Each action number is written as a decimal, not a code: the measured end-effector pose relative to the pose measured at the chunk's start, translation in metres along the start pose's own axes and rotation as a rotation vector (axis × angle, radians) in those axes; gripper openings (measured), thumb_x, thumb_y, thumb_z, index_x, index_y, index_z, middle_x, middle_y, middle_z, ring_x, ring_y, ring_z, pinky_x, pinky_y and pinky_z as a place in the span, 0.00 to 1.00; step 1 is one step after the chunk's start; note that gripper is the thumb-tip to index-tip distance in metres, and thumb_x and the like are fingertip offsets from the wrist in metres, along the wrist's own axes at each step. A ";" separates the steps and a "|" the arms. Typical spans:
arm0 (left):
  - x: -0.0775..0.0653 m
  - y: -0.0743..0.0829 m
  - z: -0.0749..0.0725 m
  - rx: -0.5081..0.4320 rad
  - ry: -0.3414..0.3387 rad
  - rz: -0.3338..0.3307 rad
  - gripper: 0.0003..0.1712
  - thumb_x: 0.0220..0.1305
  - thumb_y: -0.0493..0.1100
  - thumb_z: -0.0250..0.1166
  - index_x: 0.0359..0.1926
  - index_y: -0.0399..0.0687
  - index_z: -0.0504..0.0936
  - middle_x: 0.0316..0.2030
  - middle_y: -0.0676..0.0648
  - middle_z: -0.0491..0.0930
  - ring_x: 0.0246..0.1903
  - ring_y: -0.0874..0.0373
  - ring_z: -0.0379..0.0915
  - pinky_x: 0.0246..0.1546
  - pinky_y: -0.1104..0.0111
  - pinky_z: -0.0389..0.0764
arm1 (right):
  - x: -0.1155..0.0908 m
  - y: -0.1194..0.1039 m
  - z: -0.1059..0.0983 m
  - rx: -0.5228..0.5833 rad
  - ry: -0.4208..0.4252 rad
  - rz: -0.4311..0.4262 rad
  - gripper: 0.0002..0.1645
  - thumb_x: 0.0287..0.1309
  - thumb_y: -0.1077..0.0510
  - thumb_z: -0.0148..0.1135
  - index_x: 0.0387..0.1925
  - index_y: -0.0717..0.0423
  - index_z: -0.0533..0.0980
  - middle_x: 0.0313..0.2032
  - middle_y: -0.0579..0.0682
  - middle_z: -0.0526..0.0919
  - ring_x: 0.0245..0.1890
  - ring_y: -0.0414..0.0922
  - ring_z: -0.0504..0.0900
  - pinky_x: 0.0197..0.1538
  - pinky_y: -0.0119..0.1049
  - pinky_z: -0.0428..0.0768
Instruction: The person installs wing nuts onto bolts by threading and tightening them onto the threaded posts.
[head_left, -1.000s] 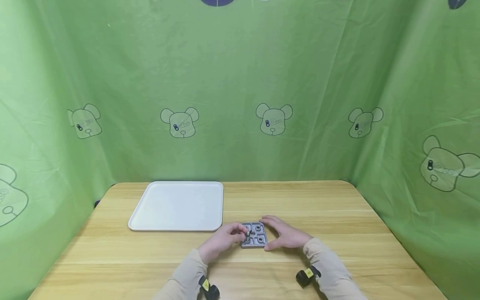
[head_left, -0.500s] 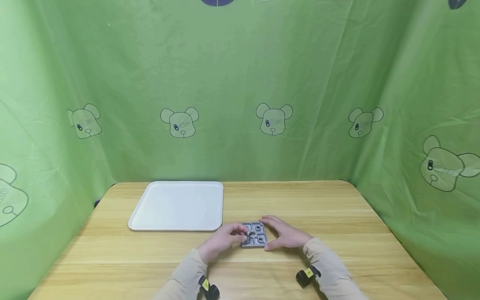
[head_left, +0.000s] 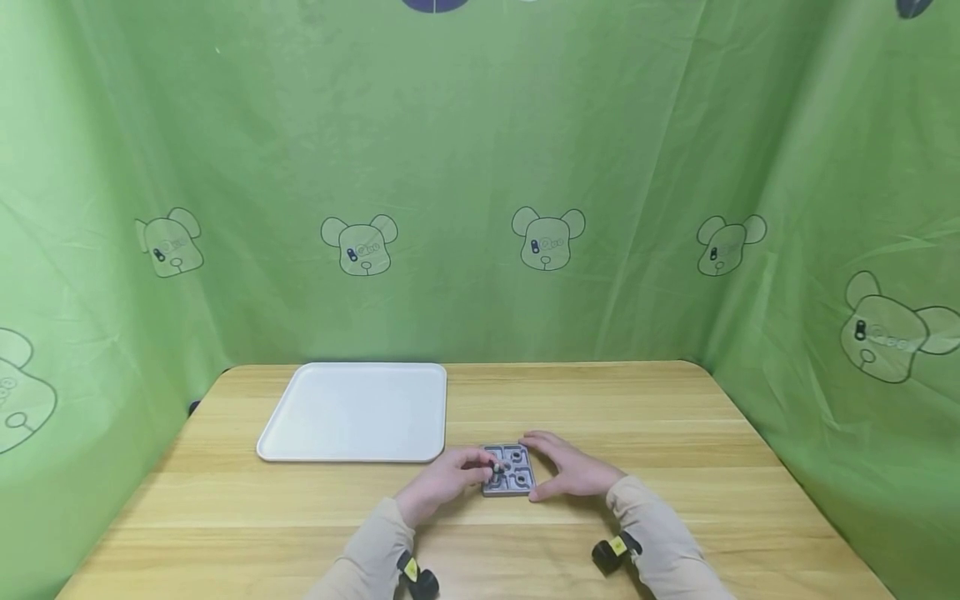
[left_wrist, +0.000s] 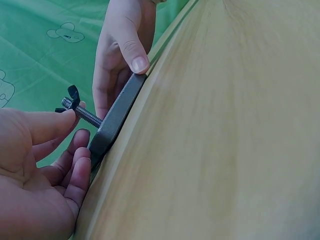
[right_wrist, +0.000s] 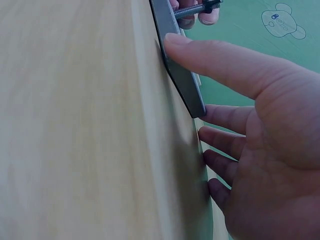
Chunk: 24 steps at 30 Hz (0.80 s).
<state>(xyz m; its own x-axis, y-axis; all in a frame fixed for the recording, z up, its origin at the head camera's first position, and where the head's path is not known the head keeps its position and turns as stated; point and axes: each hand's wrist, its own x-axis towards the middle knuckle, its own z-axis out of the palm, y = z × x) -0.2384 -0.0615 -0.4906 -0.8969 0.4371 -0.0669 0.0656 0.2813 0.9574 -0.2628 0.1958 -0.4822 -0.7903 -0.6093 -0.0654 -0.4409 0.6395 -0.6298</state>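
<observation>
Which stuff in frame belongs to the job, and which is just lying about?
Job:
grey plate, right hand touching it
bolt, sticking up from the plate
wing nut on the bolt, pinched by left hand

Just there:
white tray, apparently unused
green curtain, backdrop

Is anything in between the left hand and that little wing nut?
Nothing that I can see: the left hand pinches the wing nut near the bolt's free end. The right hand is at the plate's other side, not between them.

Head view high, facing forward, down; wrist views close, facing inward, sharing plate (left_wrist: 118,114); tilt uncertain.
</observation>
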 end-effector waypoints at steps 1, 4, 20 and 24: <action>0.000 0.000 0.000 0.001 0.001 -0.002 0.12 0.66 0.41 0.61 0.49 0.48 0.83 0.53 0.45 0.80 0.47 0.58 0.71 0.47 0.65 0.70 | 0.000 0.000 0.000 -0.001 0.000 0.001 0.59 0.45 0.42 0.73 0.71 0.64 0.56 0.72 0.69 0.54 0.71 0.69 0.55 0.68 0.69 0.53; 0.000 0.000 0.001 0.003 0.003 -0.006 0.13 0.66 0.43 0.60 0.49 0.50 0.83 0.53 0.45 0.80 0.46 0.58 0.71 0.46 0.65 0.70 | 0.000 0.001 0.000 -0.006 0.000 0.002 0.59 0.45 0.42 0.73 0.71 0.64 0.56 0.72 0.68 0.54 0.71 0.69 0.55 0.68 0.69 0.53; 0.001 -0.004 -0.003 -0.072 0.002 -0.015 0.16 0.63 0.42 0.64 0.51 0.44 0.78 0.43 0.46 0.80 0.41 0.58 0.73 0.40 0.67 0.72 | 0.000 0.002 0.000 0.003 0.004 0.018 0.59 0.44 0.42 0.73 0.72 0.62 0.56 0.72 0.66 0.54 0.71 0.68 0.54 0.67 0.70 0.53; 0.001 -0.004 -0.004 -0.090 0.011 -0.015 0.17 0.58 0.40 0.66 0.48 0.40 0.77 0.40 0.46 0.78 0.40 0.58 0.72 0.43 0.67 0.71 | 0.000 0.000 0.000 -0.006 0.004 0.022 0.59 0.44 0.41 0.73 0.72 0.61 0.57 0.73 0.66 0.54 0.71 0.68 0.54 0.67 0.70 0.53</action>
<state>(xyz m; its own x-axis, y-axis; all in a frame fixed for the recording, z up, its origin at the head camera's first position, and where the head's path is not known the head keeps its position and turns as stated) -0.2413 -0.0657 -0.4929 -0.9021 0.4243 -0.0785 0.0133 0.2093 0.9778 -0.2633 0.1957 -0.4826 -0.8012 -0.5936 -0.0762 -0.4262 0.6552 -0.6237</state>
